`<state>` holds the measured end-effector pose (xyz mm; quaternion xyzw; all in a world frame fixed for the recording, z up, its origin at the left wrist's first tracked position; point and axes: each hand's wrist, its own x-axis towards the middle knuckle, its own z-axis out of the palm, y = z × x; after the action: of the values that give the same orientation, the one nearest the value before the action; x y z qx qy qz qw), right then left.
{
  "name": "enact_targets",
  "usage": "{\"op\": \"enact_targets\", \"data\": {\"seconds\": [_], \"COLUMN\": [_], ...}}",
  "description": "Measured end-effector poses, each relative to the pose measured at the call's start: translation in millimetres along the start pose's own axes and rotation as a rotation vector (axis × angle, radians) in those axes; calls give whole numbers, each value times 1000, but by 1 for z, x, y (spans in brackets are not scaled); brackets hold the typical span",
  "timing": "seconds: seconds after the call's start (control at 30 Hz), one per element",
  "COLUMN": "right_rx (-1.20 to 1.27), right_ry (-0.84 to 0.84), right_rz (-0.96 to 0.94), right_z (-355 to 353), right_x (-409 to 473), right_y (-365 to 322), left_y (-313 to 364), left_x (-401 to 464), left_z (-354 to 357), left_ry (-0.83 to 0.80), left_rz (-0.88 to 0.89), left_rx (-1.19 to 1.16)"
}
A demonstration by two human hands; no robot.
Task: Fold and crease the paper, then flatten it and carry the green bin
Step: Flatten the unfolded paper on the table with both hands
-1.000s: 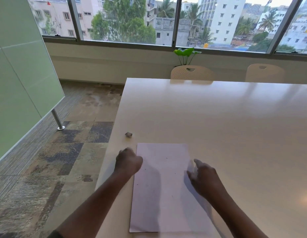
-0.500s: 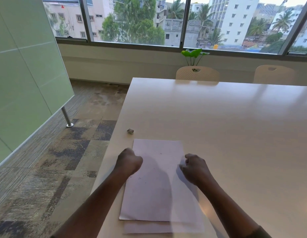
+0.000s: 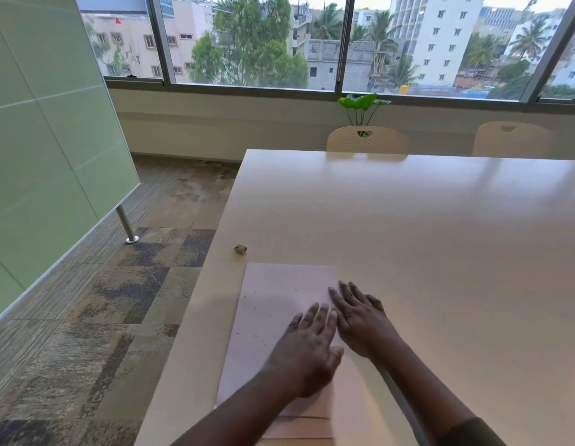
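Paper (image 3: 276, 304) lies on the near left corner of the tabletop (image 3: 440, 252), its long axis running near to far. We lay our left hand (image 3: 307, 346) and right hand (image 3: 360, 313) flat on its right side, fingers straight, touching side by side.

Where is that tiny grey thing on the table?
In the head view, the small grey crumpled scrap lies near the pale table's left edge, just beyond the white paper sheet's far-left corner.

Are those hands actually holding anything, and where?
Nothing is gripped. The left hand and right hand lie flat, fingers straight, pressing on the paper near its right side.
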<state>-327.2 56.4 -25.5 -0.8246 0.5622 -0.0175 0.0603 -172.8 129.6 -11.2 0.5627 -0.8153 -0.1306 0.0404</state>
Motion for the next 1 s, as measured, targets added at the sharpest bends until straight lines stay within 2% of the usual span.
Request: {"op": "enact_targets", "data": {"seconds": [0.2, 0.3, 0.4, 0.53, 0.63, 0.73, 0.9, 1.0], "right_rx": [13, 25, 33, 22, 18, 32, 37, 44], "right_ry": [-3, -1, 9, 15, 27, 32, 20, 38], "right_rz": [-5, -7, -11, -13, -15, -14, -12, 1], "right_z": [2, 3, 6, 9, 10, 10, 6, 4], "right_x": [1, 0, 0, 1, 2, 2, 0, 1], "right_y": [2, 3, 4, 5, 7, 6, 5, -1], "left_y": [-2, -12, -18, 4, 15, 3, -23, -14], "left_x": [-12, -22, -23, -16, -13, -18, -30, -23], "left_z": [7, 3, 2, 5, 12, 13, 3, -3], "left_ry": [-53, -70, -2, -4, -11, -28, 49, 109], "left_rz": [-65, -209, -309, -79, -50, -133, -473, -401], "left_rx": [110, 141, 140, 110, 89, 112, 89, 33]}}
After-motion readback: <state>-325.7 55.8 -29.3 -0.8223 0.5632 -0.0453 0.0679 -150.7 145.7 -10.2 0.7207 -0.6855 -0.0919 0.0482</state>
